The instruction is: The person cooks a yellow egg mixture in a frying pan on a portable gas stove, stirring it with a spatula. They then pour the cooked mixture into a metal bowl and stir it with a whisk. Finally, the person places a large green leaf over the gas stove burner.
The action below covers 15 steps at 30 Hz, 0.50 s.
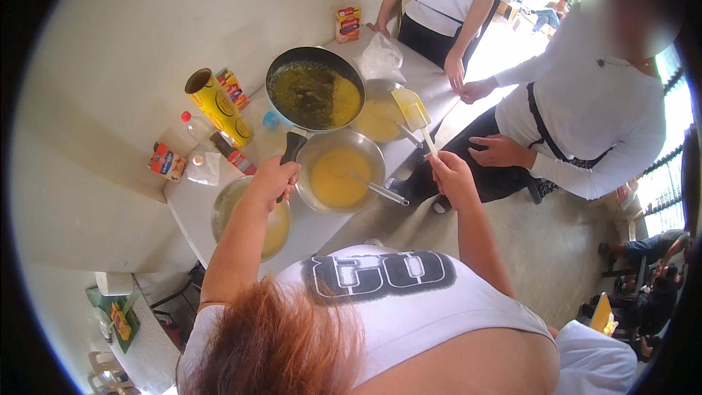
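My left hand (pixel 276 182) is closed around the black handle of a frying pan (pixel 317 88), which is raised over the table and tilted. Melted yellow fat and yellow residue coat the pan's inside. My right hand (pixel 454 175) grips the pale handle of a spatula (pixel 411 109) whose blade is smeared with yellow. Beneath the pan stands a steel bowl (pixel 340 171) of yellow batter with a whisk (pixel 386 193) leaning in it. Behind that, another metal bowl (pixel 380 115) holds yellow mixture and a utensil. A third bowl (pixel 281 230) lies partly hidden by my left forearm.
Along the wall stand a yellow canister (pixel 222 111), a red-capped bottle (pixel 193 124), a dark bottle (pixel 233 154) and boxes, one a hotcake mix box (pixel 348 24). A plastic bag (pixel 381 59) lies on the table (pixel 184 211). Two people in white shirts stand at the far and right sides.
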Available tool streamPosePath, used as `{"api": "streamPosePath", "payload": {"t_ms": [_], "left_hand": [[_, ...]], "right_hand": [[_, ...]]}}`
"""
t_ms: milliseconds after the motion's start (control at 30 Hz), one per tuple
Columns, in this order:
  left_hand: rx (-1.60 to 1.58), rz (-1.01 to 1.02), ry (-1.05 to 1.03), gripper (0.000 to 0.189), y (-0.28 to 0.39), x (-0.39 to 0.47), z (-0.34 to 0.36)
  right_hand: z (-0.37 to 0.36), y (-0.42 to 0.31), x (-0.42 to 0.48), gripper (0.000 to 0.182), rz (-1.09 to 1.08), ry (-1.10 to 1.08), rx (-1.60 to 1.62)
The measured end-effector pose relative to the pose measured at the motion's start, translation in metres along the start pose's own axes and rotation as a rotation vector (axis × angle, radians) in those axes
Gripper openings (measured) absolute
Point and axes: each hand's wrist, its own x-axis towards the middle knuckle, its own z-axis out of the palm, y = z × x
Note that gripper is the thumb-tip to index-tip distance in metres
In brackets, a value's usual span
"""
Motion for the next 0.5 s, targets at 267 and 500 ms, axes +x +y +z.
{"api": "streamPosePath", "payload": {"t_ms": [267, 500], "left_hand": [[0.064, 0.005, 0.07, 0.012, 0.012, 0.014, 0.031], [0.138, 0.035, 0.088, 0.014, 0.014, 0.025, 0.044]], "right_hand": [[-0.022, 0.009, 0.039, 0.026, 0.056, -0.048, -0.034], [-0.027, 0.012, 0.057, 0.026, 0.047, -0.076, -0.026]]}}
